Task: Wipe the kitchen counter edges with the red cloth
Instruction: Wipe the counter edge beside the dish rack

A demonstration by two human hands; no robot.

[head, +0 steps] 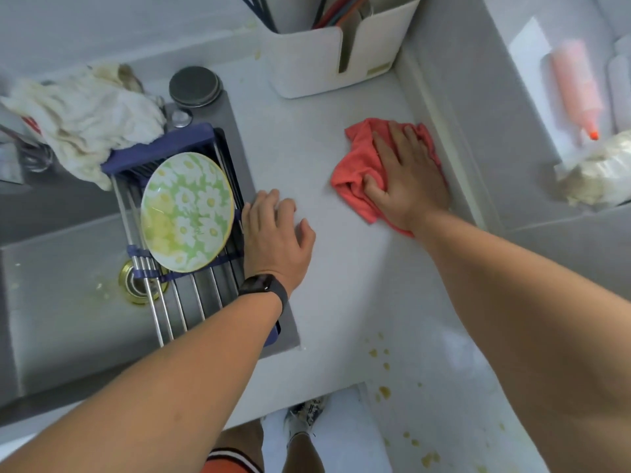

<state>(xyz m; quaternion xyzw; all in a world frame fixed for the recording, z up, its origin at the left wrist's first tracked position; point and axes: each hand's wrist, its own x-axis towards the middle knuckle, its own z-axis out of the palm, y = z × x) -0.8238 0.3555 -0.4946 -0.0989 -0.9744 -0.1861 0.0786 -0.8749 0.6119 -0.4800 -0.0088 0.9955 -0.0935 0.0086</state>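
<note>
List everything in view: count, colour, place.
red cloth: one, red, on the counter under the right hand
counter: one, pale grey, right of the sink
plate: one, green with white flowers, on the rack
rack: one, steel with blue ends, across the sink
sink: one, grey, left
white rag: one, off-white, behind the rack
utensil holder: one, white, at the counter's back
left hand: flat by the sink edge
right hand: pressing the cloth

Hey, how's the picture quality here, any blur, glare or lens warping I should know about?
Head view: wide-angle warping bends the counter edges; light is soft and even, with no hard shadows; the pink bottle at far right is blurred, while the right hand pressing the red cloth is fairly sharp.
</note>
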